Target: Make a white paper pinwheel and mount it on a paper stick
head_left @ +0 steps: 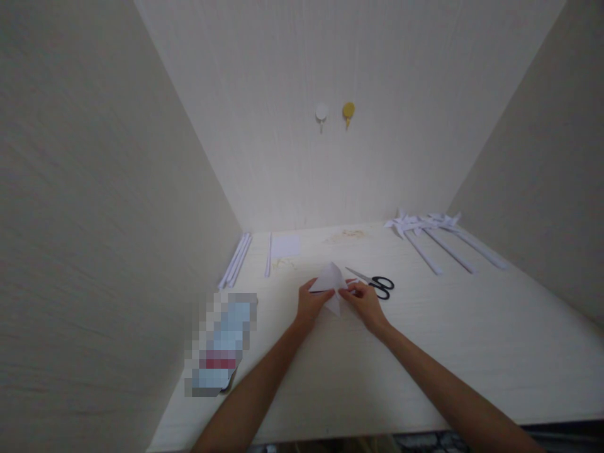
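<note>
Between my two hands, above the middle of the table, is a white paper pinwheel (pixel 329 278) with pointed flaps sticking up and down. My left hand (pixel 310 303) grips its left side, thumb and fingers closed on the paper. At its right side my right hand (pixel 365 303) pinches the paper near the centre; what lies under those fingertips is too small to make out. Scissors (pixel 377 282) with black handles lie just beyond my right hand, their blades pointing to the far left.
Finished-looking paper pinwheels on sticks (pixel 427 242) lie at the back right. Rolled paper sticks (pixel 236 259) lie at the left, near a single stick (pixel 268 255) and a square paper sheet (pixel 285 245). A blurred-out object (pixel 224 346) is at front left. Two hooks (pixel 348 112) hang on the wall.
</note>
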